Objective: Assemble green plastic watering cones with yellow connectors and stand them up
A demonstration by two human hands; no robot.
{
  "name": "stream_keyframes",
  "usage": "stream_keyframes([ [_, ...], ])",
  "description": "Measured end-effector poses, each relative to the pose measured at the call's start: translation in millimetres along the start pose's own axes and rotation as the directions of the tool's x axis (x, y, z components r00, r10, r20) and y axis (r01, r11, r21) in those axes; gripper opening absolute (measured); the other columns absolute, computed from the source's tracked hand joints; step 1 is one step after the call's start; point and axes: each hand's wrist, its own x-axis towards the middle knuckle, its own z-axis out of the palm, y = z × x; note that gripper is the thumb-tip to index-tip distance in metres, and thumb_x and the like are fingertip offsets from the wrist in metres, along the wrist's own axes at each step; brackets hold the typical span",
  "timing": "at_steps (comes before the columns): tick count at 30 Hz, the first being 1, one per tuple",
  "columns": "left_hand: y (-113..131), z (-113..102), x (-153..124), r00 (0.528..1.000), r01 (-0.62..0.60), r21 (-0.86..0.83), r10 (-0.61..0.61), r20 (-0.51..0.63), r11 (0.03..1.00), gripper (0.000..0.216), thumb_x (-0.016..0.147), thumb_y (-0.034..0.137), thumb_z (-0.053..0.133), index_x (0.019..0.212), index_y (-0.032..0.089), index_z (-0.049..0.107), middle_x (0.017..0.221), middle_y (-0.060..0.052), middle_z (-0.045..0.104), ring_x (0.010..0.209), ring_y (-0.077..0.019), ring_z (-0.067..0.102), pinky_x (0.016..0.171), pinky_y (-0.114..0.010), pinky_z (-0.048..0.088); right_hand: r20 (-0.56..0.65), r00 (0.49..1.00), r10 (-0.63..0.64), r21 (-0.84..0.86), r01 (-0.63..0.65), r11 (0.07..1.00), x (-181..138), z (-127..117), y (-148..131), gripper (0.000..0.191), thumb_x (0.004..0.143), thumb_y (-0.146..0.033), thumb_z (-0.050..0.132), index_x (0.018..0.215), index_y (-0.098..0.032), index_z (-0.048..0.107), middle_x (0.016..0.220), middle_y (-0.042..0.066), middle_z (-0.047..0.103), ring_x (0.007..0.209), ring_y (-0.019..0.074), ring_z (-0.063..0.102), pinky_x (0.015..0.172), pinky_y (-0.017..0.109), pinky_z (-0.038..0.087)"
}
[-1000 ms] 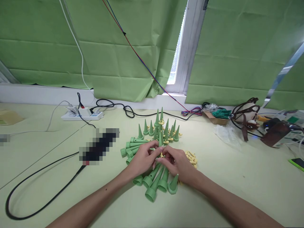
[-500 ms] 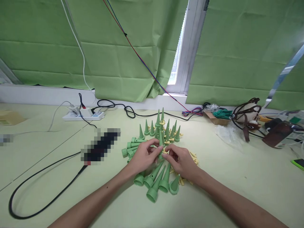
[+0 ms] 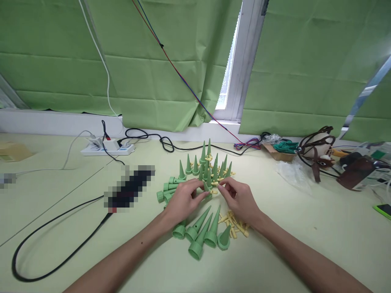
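Note:
My left hand [image 3: 187,199] is closed around a green plastic cone spike [image 3: 205,187], its pointed tip up. A short yellow valve piece [image 3: 214,192] sticks out sideways from that spike toward the right. My right hand [image 3: 240,197] is just right of it, thumb and forefinger pinched together near the yellow piece; whether anything is between them I cannot make out. Behind the hands stands a group of upright green spikes [image 3: 215,167], several with yellow pieces fitted. In front lie loose green spikes [image 3: 200,238] on their sides.
A heap of yellow pieces [image 3: 233,224] lies below my right hand. More green spikes [image 3: 161,196] lie left of my left hand. A black cable [image 3: 61,209], a power strip [image 3: 106,149], a clear plastic bag [image 3: 295,175] and a brown bag [image 3: 357,173] are on the table [image 3: 305,252].
My right hand has drawn slightly right and away from the held spike, uncovering its yellow piece. The held spike has tilted and dropped a little in my left hand.

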Motion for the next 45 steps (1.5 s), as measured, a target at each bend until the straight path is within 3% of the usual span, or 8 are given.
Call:
stream_keyframes([
  [12,-1,1,2,0.990,0.032,0.087,-0.043,0.132,0.996,0.016,0.092,0.030,0.060,0.085,0.017,0.066,0.081,-0.004,0.065,0.070,-0.0195,0.057,0.063,-0.027,0.039,-0.024,1.000,-0.001,-0.032,0.000,1.000,5,-5,5,0.023,0.098,-0.032,0.050,0.082,-0.018,0.059,0.058,-0.004,0.048,0.051,0.0111,0.041,0.053,0.024,0.035],
  [20,-1,4,-4,0.999,0.036,-0.019,-0.036,-0.007,0.999,0.025,0.094,0.033,0.058,0.113,0.018,0.058,0.096,-0.005,0.065,0.064,-0.0146,0.053,0.062,-0.027,0.043,0.031,0.998,-0.049,-0.124,0.053,0.991,10,-17,10,0.026,0.095,-0.031,0.051,0.075,-0.018,0.058,0.058,-0.002,0.052,0.052,0.0120,0.044,0.054,0.025,0.036],
  [24,5,0,-5,0.991,0.020,-0.051,-0.027,-0.134,0.998,0.019,0.097,0.036,0.051,0.100,0.018,0.057,0.080,-0.001,0.059,0.058,-0.0121,0.047,0.057,-0.025,0.040,0.194,0.981,0.011,-0.267,0.042,0.963,13,-24,12,0.022,0.087,-0.023,0.055,0.066,-0.019,0.052,0.057,-0.003,0.051,0.054,0.0122,0.046,0.054,0.024,0.033],
  [27,8,-2,-5,0.986,-0.050,-0.063,0.039,-0.163,0.997,0.021,0.099,0.033,0.048,0.087,0.018,0.057,0.071,0.000,0.056,0.059,-0.0121,0.047,0.057,-0.024,0.039,0.278,0.958,0.076,-0.362,0.031,0.932,14,-27,12,0.017,0.080,-0.020,0.058,0.065,-0.020,0.051,0.058,-0.003,0.053,0.055,0.0122,0.047,0.054,0.024,0.031],
  [32,7,2,-8,0.982,-0.188,0.004,0.188,-0.024,0.982,0.030,0.100,0.030,0.046,0.079,0.017,0.061,0.067,-0.001,0.059,0.058,-0.0121,0.050,0.057,-0.025,0.037,0.328,0.932,0.154,-0.474,0.022,0.880,14,-28,11,0.015,0.079,-0.023,0.060,0.067,-0.020,0.052,0.059,-0.002,0.054,0.058,0.0136,0.049,0.054,0.025,0.026],
  [35,4,6,-9,0.977,-0.209,0.036,0.207,0.056,0.977,0.034,0.101,0.032,0.043,0.078,0.016,0.063,0.067,-0.001,0.060,0.059,-0.0127,0.051,0.058,-0.025,0.037,0.340,0.926,0.164,-0.503,0.032,0.864,13,-29,13,0.015,0.079,-0.025,0.061,0.068,-0.020,0.052,0.060,-0.002,0.056,0.059,0.0143,0.050,0.055,0.025,0.026],
  [45,4,4,-9,0.978,-0.199,0.060,0.195,0.072,0.978,0.039,0.102,0.033,0.040,0.076,0.016,0.064,0.065,-0.002,0.059,0.058,-0.0128,0.051,0.057,-0.025,0.037,0.367,0.905,0.216,-0.591,0.048,0.805,11,-28,12,0.019,0.079,-0.027,0.065,0.066,-0.020,0.054,0.060,0.001,0.056,0.060,0.0167,0.052,0.054,0.026,0.023],
])
